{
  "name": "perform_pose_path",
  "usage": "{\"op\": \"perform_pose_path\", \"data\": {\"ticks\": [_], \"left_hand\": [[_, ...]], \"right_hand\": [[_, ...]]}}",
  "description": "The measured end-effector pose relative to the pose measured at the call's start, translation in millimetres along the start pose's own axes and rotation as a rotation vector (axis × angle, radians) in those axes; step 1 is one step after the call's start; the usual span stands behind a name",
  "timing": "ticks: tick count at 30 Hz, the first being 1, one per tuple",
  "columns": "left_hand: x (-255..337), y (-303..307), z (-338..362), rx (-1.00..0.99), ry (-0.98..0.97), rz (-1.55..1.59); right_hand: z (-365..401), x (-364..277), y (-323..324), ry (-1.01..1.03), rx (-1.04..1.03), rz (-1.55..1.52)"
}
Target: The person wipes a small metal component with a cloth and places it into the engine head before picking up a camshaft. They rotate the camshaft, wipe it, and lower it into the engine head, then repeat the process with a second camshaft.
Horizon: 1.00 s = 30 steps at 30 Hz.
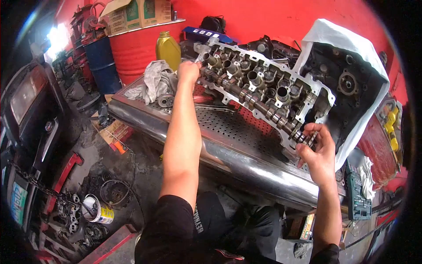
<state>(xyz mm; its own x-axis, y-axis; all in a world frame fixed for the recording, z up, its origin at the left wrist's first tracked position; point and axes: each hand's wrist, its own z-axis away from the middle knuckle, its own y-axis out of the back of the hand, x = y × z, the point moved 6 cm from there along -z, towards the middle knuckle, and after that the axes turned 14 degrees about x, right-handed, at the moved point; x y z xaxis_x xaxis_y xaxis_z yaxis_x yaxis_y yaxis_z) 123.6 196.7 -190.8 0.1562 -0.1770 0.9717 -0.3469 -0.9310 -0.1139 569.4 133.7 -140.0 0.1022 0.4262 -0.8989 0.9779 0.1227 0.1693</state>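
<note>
A metal cylinder head (263, 66) lies at a slant on the perforated metal bench (224, 127). Along its near side runs a camshaft (246, 97). My left hand (189, 71) is closed round the camshaft's far left end; the fingertips are partly hidden behind the hand. At the right end, my right hand (317, 149) has its thumb and fingers curled round the camshaft's tip. Several upright round tubes stand along the middle of the head, beyond the camshaft.
Left of the head are a grey rag (159, 79) and a yellow bottle (168, 50). A dark engine cover part wrapped in white sheeting (373, 48) stands at the right. A green tool case (359, 200) is at the lower right. A white bucket (97, 209) stands on the floor.
</note>
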Motion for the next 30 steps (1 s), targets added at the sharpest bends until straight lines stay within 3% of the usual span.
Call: {"op": "perform_pose_path", "data": {"ticks": [4, 7, 13, 16, 25, 30], "left_hand": [[3, -1, -6, 0.009, -0.032, -0.070], [3, -2, -13, 0.021, -0.160, -0.177], [-2, -2, -19, 0.069, -0.175, -0.177], [-6, -4, -19, -0.006, -0.055, -0.062], [-13, -6, -31, -0.008, -0.104, -0.155], [-9, -5, -21, -0.002, -0.048, -0.087]], "right_hand": [[-8, 4, 3, -0.011, -0.002, -0.016], [-9, 4, 2, -0.035, -0.018, -0.014], [-10, 2, -1, -0.027, -0.034, 0.143], [-14, 3, 3, 0.066, -0.011, 0.197], [-20, 3, 10, 0.091, 0.016, 0.189], [-14, -15, 11, 0.373, -0.011, 0.409]]}}
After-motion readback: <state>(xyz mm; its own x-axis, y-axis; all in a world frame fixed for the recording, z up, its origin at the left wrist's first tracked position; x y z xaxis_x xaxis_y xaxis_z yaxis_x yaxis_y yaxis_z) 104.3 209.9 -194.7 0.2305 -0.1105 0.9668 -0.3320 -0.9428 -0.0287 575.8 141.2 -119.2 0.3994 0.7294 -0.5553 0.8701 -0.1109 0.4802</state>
